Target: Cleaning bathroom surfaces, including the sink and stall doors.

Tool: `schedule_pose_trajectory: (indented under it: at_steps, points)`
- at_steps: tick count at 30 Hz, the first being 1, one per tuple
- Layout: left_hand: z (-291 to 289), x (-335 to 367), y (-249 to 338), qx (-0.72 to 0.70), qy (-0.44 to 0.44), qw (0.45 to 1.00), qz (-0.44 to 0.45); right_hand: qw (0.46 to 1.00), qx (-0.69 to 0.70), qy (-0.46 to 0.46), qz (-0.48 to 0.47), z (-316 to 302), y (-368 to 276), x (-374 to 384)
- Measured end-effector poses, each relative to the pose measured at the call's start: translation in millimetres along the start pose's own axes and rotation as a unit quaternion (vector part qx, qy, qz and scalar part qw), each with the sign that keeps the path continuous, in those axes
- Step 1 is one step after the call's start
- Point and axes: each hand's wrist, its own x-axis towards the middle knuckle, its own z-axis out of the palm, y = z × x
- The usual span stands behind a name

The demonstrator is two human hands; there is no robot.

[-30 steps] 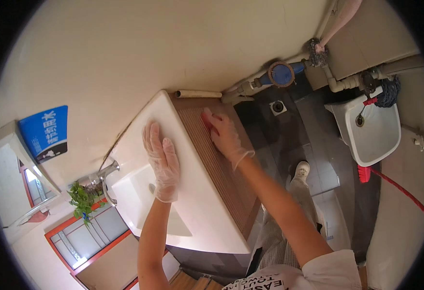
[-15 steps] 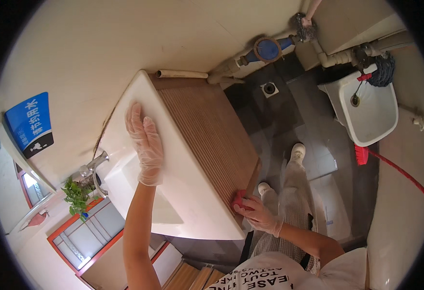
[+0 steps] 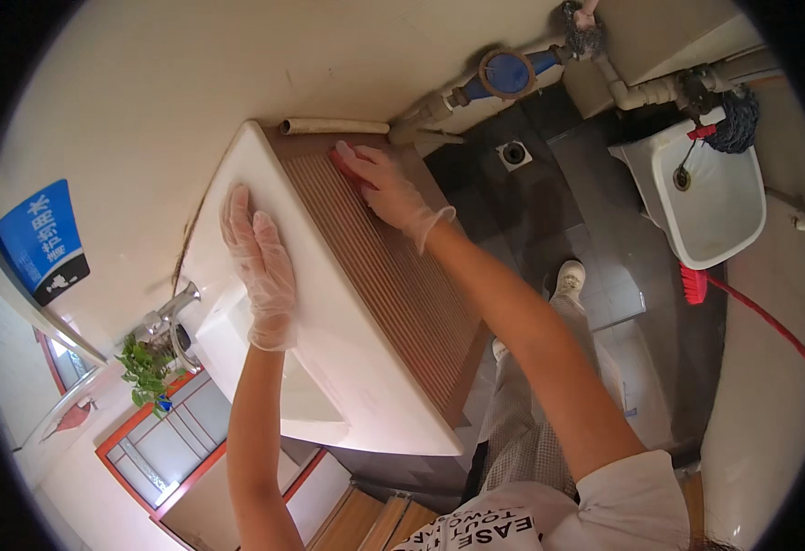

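My left hand [image 3: 260, 266], in a clear disposable glove, lies flat with fingers stretched on the white ceramic top of the washbasin [image 3: 347, 349]. It holds nothing. My right hand [image 3: 391, 190], gloved likewise, has its fingers closed over a red cloth [image 3: 352, 173], mostly hidden under the palm. That cloth is pressed to the brown ribbed cabinet panel [image 3: 393, 275] below the basin, near its upper end by the wall. A chrome faucet [image 3: 177, 317] stands at the basin's left side.
Beyond the cabinet lie pipes with a blue water meter [image 3: 507, 73] and a floor drain [image 3: 513, 155]. A white mop sink [image 3: 719, 202] stands at right, with a red brush [image 3: 693, 285] beside it. A potted plant [image 3: 145, 372] is left of the basin.
My right hand has carried the red cloth from the cabinet panel's near lower corner up to its far end. My left hand stays flat on the basin; the view has shifted slightly.
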Motion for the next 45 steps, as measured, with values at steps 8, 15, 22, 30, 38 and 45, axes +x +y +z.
schedule_pose_trajectory:
  at_steps: [8, 15, 22, 30, 38, 45]
  points:
    - [-9, -2, -11, 0.02, 0.01, 1.0, 0.02, 0.994, -0.012, -0.074, 0.081, -32, -38, -224]
    - [1, 1, -10, 0.005, 0.013, 1.0, 0.019, 0.996, -0.013, 0.004, 0.09, -29, -61, -287]
    - [-2, -1, -25, -0.056, 0.01, 0.998, -0.012, 0.993, 0.094, 0.052, 0.04, -12, -109, -279]
    - [3, -3, 6, -0.209, 0.0, 0.97, -0.128, 0.94, 0.046, 0.212, 0.264, -8, 101, -293]
    - [-7, 0, 7, -0.14, -0.01, 0.983, -0.118, 0.873, 0.204, 0.214, 0.388, -4, 118, -290]
    - [-3, -3, -14, -0.156, -0.025, 0.983, -0.088, 0.937, 0.14, 0.059, 0.316, -24, 125, -243]
